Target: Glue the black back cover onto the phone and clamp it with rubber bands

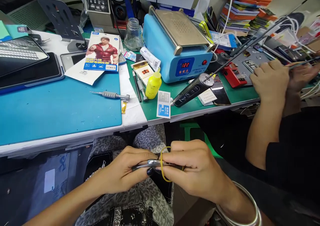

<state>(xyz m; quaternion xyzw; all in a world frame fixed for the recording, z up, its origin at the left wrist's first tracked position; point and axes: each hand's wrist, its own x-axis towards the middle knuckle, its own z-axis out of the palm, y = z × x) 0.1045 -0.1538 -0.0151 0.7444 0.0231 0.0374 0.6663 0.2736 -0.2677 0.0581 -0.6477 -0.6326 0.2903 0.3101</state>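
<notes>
Over my lap, both hands hold a slim phone (146, 164) seen edge-on, with a shiny metal rim. My left hand (122, 171) pinches its left end between thumb and fingers. At the other end, my right hand (197, 167) is closed on the phone, thumb below and fingers above. A yellow rubber band (162, 172) loops around the phone by my right fingertips. My hands cover most of the phone's faces. Beyond them on the bench lie a precision screwdriver (110, 95) and a yellow bottle (153, 85).
A blue heating machine (160, 49) with a red display stands at the back. In front are a black handheld tool (190, 93) and a card (163, 104). A co-worker's hand (271, 76) works at right. The blue mat (62, 113) borders the bench edge.
</notes>
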